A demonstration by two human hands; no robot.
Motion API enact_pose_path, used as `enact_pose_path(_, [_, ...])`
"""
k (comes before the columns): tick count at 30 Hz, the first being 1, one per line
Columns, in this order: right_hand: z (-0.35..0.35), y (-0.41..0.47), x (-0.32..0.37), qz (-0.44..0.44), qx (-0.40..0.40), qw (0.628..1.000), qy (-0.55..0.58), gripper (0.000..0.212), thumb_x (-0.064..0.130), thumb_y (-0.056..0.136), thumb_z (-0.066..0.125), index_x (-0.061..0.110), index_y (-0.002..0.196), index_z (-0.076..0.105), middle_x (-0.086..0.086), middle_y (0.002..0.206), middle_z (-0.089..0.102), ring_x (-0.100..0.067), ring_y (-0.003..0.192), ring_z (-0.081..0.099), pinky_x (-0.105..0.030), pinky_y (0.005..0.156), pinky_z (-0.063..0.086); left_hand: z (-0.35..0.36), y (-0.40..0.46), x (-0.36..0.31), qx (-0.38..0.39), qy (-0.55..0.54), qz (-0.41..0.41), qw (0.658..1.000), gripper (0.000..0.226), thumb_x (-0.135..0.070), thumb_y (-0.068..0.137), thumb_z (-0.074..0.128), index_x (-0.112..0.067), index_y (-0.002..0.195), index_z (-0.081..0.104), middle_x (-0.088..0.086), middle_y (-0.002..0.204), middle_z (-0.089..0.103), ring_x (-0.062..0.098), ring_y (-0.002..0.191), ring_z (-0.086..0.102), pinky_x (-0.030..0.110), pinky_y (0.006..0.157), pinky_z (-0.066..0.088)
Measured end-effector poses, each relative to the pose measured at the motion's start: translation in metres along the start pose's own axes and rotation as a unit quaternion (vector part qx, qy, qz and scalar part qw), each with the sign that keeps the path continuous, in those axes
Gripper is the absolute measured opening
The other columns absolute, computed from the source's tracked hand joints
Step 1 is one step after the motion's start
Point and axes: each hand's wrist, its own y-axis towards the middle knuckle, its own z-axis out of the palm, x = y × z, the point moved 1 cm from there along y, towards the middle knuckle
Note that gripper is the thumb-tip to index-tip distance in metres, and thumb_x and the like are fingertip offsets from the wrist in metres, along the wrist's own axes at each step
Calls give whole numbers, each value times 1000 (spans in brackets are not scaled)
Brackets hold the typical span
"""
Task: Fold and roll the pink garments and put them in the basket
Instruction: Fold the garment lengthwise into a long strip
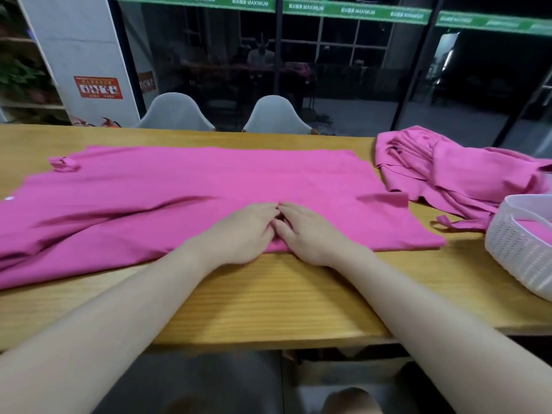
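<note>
A large pink garment (191,192) lies spread flat across the wooden surface (268,294), its near edge running just short of the surface's front edge. Both hands rest on that near edge at the middle of the garment. The left hand (242,234) lies palm down with its fingers (263,210) straight and close together, pressing the cloth. The right hand (304,234) lies just beside it in the same manner, fingers (291,209) flat and narrow, and the fingertips of the two hands touch. Neither hand grips the fabric.

To the right of the spread garment, at the far side of the surface, a second pink garment (454,174) sits in a crumpled heap, one of its ties trailing toward the front. Just right of that heap, at the frame's edge, stands a white perforated basket (519,252) with a handle. Some pink cloth shows inside it, though how much it holds cannot be told, since the basket is cut off by the frame.

Beyond the spread garment, two white chairs (276,115) stand against the far edge of the surface.
</note>
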Motion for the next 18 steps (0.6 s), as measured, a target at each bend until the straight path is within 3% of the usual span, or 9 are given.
enact_pose_path(3, [-6,-6,-27,58,77,995,-35,69,58,105,31,21,162,24,0,170,17,-15,157,11,-36,127,6,-4,-15,20,95,43,-54,993,56,-42,110,31,-24,162,23,-9,167,17,10,156,12,29,127,5])
enact_pose_path(5, [-23,-11,-69,121,89,987,-59,76,66,101,27,22,163,21,0,170,12,-16,157,7,-36,128,4,-20,-29,54,121,65,-92,986,59,-49,108,28,-31,163,15,-12,168,6,6,156,3,28,126,-2])
enact_pose_path(10, [-52,-29,-140,235,68,963,-116,78,66,102,24,18,163,17,-6,171,9,-21,157,7,-41,128,6,-52,-65,113,95,84,-201,971,62,-48,107,31,-25,163,16,-7,170,9,9,156,5,29,125,0])
enact_pose_path(18, [-52,-44,-129,239,65,960,-131,81,69,101,21,18,163,14,-5,171,8,-20,157,7,-40,128,6,-57,-76,98,99,100,-197,970,62,-50,108,29,-26,163,13,-8,170,7,8,156,4,29,124,0])
